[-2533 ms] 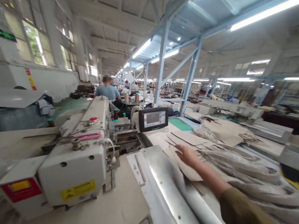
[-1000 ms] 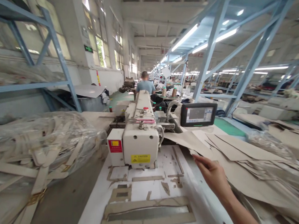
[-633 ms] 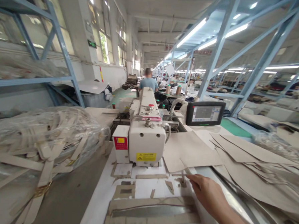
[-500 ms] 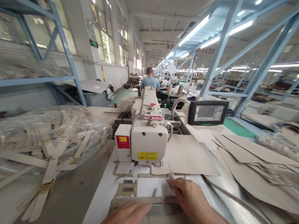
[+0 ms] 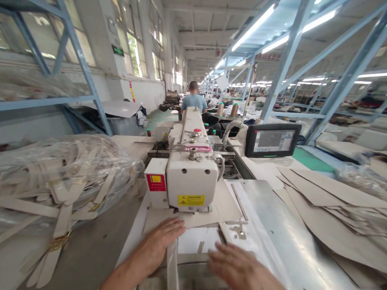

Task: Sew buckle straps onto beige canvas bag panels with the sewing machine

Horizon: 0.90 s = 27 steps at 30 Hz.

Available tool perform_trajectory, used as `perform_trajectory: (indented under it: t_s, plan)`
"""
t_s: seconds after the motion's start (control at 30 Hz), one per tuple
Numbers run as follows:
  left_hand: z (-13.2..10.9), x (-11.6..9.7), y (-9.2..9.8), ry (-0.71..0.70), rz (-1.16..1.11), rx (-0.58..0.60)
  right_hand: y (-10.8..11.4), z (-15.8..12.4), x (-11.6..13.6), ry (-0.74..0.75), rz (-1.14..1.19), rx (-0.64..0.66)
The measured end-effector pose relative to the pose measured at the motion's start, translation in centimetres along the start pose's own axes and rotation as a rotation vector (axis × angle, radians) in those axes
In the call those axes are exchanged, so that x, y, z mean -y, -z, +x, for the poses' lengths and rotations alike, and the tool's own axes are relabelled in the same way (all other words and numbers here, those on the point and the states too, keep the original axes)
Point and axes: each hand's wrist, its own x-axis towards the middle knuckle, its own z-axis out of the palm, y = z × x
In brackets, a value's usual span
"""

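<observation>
My left hand (image 5: 164,236) lies flat, fingers stretched forward, at the near edge of a beige panel (image 5: 227,203) under the sewing machine head (image 5: 191,181). From beneath that hand a pale strap (image 5: 173,271) runs toward me across the white template sheet (image 5: 191,240); whether the fingers press on it is hard to tell. Blurred by motion, my right hand (image 5: 239,268) hovers lower right over the template, fingers extended, with nothing visible in them. The needle area is hidden behind the machine head.
At left, a clear plastic bag (image 5: 114,162) holds beige straps with gold buckles. Stacked beige panels (image 5: 332,213) lie at right on the metal table (image 5: 268,209). A control screen (image 5: 272,140) stands behind them. A person (image 5: 194,101) sits farther ahead.
The beige panel has shifted left, farther under the machine head. My left hand has moved forward to its edge, and my right hand has drawn back toward me. The strap now shows.
</observation>
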Motion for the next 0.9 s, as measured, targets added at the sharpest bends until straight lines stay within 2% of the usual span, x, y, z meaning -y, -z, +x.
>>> perform_trajectory:
  t_s: [0.03, 0.1, 0.17, 0.23, 0.37, 0.53, 0.77, 0.9]
  plan:
    - [0.3, 0.1, 0.0, -0.008, -0.015, 0.001, 1.5, -0.3, -1.6, -0.143, -0.044, -0.062]
    - [0.9, 0.2, 0.2, -0.038, -0.041, -0.009, 3.1, -0.4, -4.9, -0.296, -0.112, -0.08]
    - [1.6, 0.2, 0.3, -0.072, -0.062, -0.029, 2.9, -0.4, -7.6, -0.366, -0.153, -0.033]
    - [2.0, 0.3, 0.5, -0.091, -0.081, -0.042, 1.7, -0.5, -9.0, -0.4, -0.176, 0.012]
    - [2.4, 0.9, 0.7, -0.078, -0.103, -0.026, -0.1, -0.7, -8.8, -0.485, -0.216, 0.019]
    - [2.3, 1.7, 0.3, -0.016, -0.031, -0.052, 0.1, -0.7, -8.4, -0.498, -0.218, 0.019]
    - [1.6, -0.1, 1.4, 0.07, 0.034, -0.004, -0.5, -1.1, -8.6, -0.441, -0.236, -0.001]
    - [0.5, -0.5, 1.0, 0.081, 0.057, -0.024, -1.1, -1.0, -8.6, -0.422, -0.313, -0.04]
